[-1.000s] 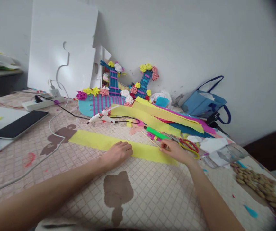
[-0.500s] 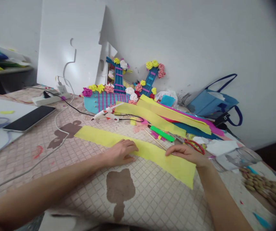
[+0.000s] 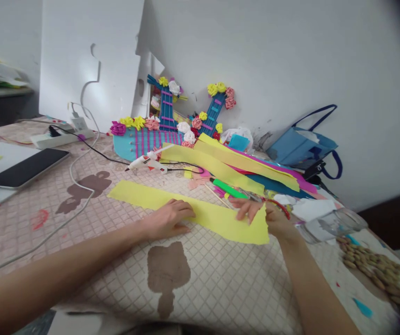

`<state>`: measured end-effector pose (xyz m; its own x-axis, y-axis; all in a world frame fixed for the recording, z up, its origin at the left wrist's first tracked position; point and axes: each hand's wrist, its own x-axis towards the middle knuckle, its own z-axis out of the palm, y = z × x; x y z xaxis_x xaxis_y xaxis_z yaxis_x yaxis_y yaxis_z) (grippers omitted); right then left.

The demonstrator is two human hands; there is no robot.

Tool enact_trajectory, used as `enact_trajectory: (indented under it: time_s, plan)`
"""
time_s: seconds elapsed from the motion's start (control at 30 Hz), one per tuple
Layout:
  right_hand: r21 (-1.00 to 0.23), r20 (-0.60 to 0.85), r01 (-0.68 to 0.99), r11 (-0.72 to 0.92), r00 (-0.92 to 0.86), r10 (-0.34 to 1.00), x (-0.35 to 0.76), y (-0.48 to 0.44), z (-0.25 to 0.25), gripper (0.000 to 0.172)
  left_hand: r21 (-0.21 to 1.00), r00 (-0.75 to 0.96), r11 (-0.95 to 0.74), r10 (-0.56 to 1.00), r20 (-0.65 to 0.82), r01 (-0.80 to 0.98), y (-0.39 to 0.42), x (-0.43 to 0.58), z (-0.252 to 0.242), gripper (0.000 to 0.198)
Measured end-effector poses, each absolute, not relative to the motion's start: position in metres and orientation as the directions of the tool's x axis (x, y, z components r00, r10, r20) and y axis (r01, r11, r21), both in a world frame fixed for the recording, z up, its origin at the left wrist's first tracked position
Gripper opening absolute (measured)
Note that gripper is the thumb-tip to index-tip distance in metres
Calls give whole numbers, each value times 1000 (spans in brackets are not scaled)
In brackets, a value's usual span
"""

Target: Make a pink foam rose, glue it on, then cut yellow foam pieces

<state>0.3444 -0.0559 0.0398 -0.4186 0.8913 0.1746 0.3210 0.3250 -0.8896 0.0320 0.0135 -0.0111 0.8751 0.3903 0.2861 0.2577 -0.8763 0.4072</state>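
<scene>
On the table, the yellow strip's right end now tilts up against the partly spread right hand, its grip unclear, apparently leaving the loosely curled left hand, thumb apart, to steady the middle.

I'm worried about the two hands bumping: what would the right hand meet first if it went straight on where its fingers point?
Probably the left hand, its fingertips lying across the yellow strip from the right hand; height above the strip is hard to judge.
</scene>
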Motion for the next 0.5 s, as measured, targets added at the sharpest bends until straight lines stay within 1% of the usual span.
enact_trajectory:
  time_s: [0.13, 0.23, 0.3, 0.37, 0.4, 0.43, 0.5]
  plan:
    - [-909, 194, 292, 299, -339, 921, 340, -56, 34, 28, 408, 878, -881, 374, 297, 238, 17, 31, -12, 27]
    - [-923, 210, 278, 267, -217, 953, 329, -55, 26, 25, 421, 879, -882, 359, 314, 210, 17, 30, -14, 25]
    - [-925, 213, 289, 247, -145, 966, 322, -54, 18, 23, 451, 877, -873, 354, 324, 186, 14, 30, -13, 24]
    - [-912, 231, 322, 254, -107, 967, 317, -53, 11, 22, 534, 864, -830, 379, 331, 160, 10, 30, -10, 29]
    - [-900, 245, 346, 265, -100, 964, 314, -52, 9, 21, 602, 849, -784, 413, 329, 148, 7, 31, -7, 34]
    - [-883, 261, 377, 279, -101, 960, 311, -50, 10, 20, 684, 829, -718, 459, 320, 133, 4, 32, -3, 39]
    - [-834, 282, 456, 311, -133, 950, 303, -47, 16, 21, 851, 775, -518, 570, 272, 82, 0, 36, 7, 45]
